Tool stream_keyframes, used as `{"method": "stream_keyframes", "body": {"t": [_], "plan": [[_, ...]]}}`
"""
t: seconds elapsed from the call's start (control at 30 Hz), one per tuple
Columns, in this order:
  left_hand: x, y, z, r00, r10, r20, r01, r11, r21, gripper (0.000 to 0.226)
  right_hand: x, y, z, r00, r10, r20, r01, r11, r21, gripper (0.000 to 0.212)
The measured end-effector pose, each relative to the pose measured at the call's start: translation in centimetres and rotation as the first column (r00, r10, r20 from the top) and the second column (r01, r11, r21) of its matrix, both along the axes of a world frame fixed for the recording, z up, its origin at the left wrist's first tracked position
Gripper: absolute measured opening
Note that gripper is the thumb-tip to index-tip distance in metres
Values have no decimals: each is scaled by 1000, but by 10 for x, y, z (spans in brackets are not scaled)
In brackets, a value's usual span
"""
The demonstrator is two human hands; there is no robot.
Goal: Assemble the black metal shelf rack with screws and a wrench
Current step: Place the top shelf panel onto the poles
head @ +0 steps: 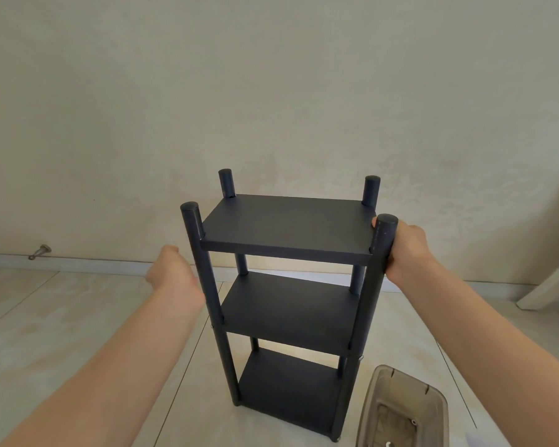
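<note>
The rack (288,227) stands upright on the floor (78,317) before the wall, its long axis vertical: three shelves, four posts. The right hand (407,250) wraps its fingers round the near-right post's top. The left hand (171,272) hovers just beside the near-left post; its fingers are hidden, so I cannot tell their state. One brown tub (404,411) sits by the rack's near-right foot.

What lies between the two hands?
In the head view, the black rack's top shelf and near-left post lie between the left hand and the right hand, which grips the near-right post.
</note>
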State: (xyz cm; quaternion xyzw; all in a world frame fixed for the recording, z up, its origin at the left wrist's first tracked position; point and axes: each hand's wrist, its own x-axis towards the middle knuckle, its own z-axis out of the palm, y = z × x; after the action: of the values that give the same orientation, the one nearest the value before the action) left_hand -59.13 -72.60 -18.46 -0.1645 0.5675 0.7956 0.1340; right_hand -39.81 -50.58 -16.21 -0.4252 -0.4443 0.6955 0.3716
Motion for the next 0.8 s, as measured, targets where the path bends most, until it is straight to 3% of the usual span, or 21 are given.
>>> {"method": "stream_keyframes", "body": {"t": [0.1,0.23,0.37,0.57,0.8], "plan": [[25,11,-3,985,-169,47,165,983,83,8,-5,-9,1,999,-33,4,33,999,5,12],[41,22,5,862,-507,26,479,830,285,18,-9,-19,0,997,-78,-19,78,997,-8,21],[37,30,10,835,-543,-84,525,743,415,21,-14,-28,-1,994,-103,-26,102,994,-28,26],[30,37,4,847,-516,-125,513,735,444,31,-20,-41,-6,997,-78,-12,77,996,-48,22],[17,27,2,826,-550,-126,529,679,508,34,-5,-41,4,976,161,-143,-183,971,-151,9]]}}
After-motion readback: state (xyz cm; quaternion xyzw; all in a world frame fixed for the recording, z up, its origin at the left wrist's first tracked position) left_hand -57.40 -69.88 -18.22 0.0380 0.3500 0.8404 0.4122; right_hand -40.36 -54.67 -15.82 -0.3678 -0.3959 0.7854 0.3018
